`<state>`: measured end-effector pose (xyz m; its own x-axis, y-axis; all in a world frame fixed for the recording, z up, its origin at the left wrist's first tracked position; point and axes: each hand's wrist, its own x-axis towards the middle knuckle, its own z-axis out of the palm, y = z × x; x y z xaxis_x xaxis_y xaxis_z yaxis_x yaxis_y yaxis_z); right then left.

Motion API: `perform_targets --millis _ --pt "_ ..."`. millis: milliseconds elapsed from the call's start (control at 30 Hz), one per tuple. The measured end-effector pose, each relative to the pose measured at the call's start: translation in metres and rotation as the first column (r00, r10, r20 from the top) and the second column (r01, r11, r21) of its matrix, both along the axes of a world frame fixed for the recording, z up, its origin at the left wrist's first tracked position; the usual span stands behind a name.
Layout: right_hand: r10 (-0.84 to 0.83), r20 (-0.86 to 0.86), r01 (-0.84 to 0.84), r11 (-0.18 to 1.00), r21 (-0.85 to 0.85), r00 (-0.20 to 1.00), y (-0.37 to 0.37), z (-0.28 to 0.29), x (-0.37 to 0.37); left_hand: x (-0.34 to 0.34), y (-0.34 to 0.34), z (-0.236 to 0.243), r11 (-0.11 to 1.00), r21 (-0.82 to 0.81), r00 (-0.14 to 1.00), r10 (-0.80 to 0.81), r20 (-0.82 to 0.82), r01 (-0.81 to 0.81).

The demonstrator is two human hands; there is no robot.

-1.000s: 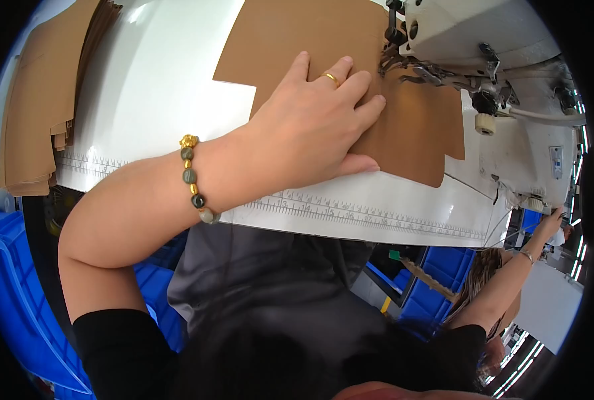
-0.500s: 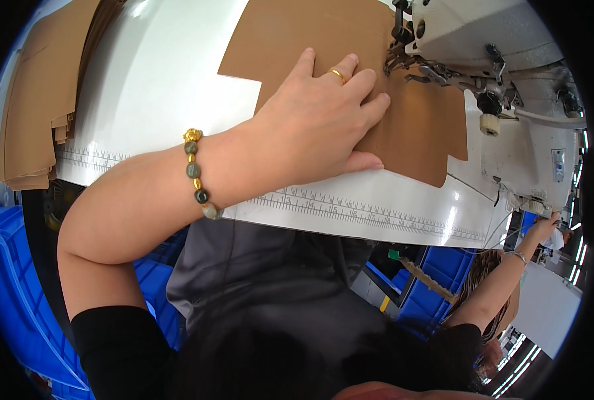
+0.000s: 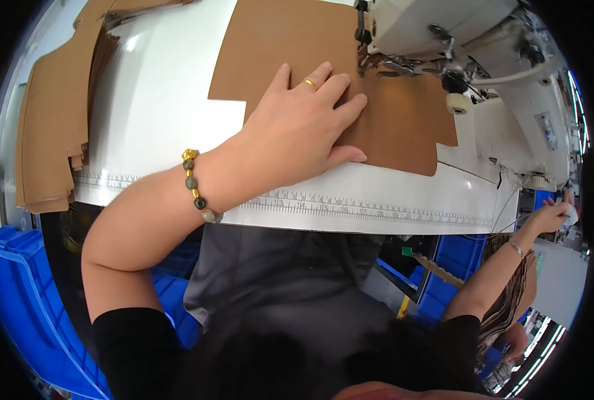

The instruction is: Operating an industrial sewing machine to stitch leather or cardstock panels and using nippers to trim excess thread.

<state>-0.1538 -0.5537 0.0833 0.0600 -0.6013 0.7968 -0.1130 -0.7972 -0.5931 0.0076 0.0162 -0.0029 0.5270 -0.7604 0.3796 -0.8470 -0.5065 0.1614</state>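
Note:
My left hand lies spread and flat on a brown sheet-like panel with notched corners. A gold ring is on one finger, and a beaded bracelet circles the wrist. The panel passes beneath the needle and presser-foot area of a white sewing machine; the foot itself is partly hidden. At the far right, my right hand is raised beyond the table end, below the machine's right side. Its fingers are small and blurred, so what they hold, if anything, cannot be made out.
A stack of brown panels stands at the left of the white table. A printed ruler scale runs along the near edge. Blue crates sit below left, with more blue bins below right. Striped layered material is beside my right forearm.
The view has shifted, so machine and panel appear further left. My right hand has come away from the machine's lower right side. My left hand stays flat on the panel.

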Motion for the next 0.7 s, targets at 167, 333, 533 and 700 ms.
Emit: perform_targets --millis 167,333,533,700 --pt "0.384 -0.364 -0.506 0.792 -0.343 0.848 0.18 -0.043 0.038 0.0 -0.007 0.006 0.998 0.057 1.0 -0.022 0.005 0.022" --pt "0.508 -0.788 -0.903 0.407 -0.138 0.349 0.283 -0.058 0.104 0.0 -0.009 0.008 0.993 0.113 1.0 -0.022 -0.021 0.024" --pt "0.248 -0.934 -0.875 0.47 -0.117 0.258 0.317 -0.065 0.126 -0.003 -0.008 0.016 0.987 0.162 0.999 0.003 -0.038 0.003" --pt "0.313 -0.897 -0.88 0.451 -0.148 0.311 0.317 -0.078 0.13 -0.002 -0.007 0.018 0.984 0.179 0.999 0.026 -0.031 -0.02"
